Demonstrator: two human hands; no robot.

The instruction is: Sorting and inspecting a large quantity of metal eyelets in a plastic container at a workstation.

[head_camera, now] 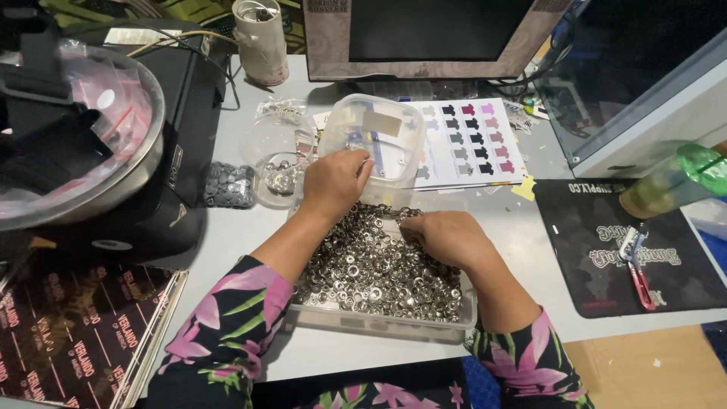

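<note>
A clear plastic tub [379, 327] on the grey desk is full of several small silver metal rings and snap parts [371, 269]. My right hand [447, 236] rests in the pile, fingers curled, picking among the pieces. My left hand [335, 180] is raised at the tub's far edge, fingers pinched, seemingly on a small piece. Just behind it a second clear tub [372, 136] is tipped on its side. Both sleeves are dark with pink flowers.
A small clear bowl of metal parts [279, 176] and a bag of grey buttons [229, 185] lie left. A colour chart sheet [473, 142], a monitor [432, 38], a black mat [628, 250] with a red-handled tool [640, 276], a black machine [91, 144].
</note>
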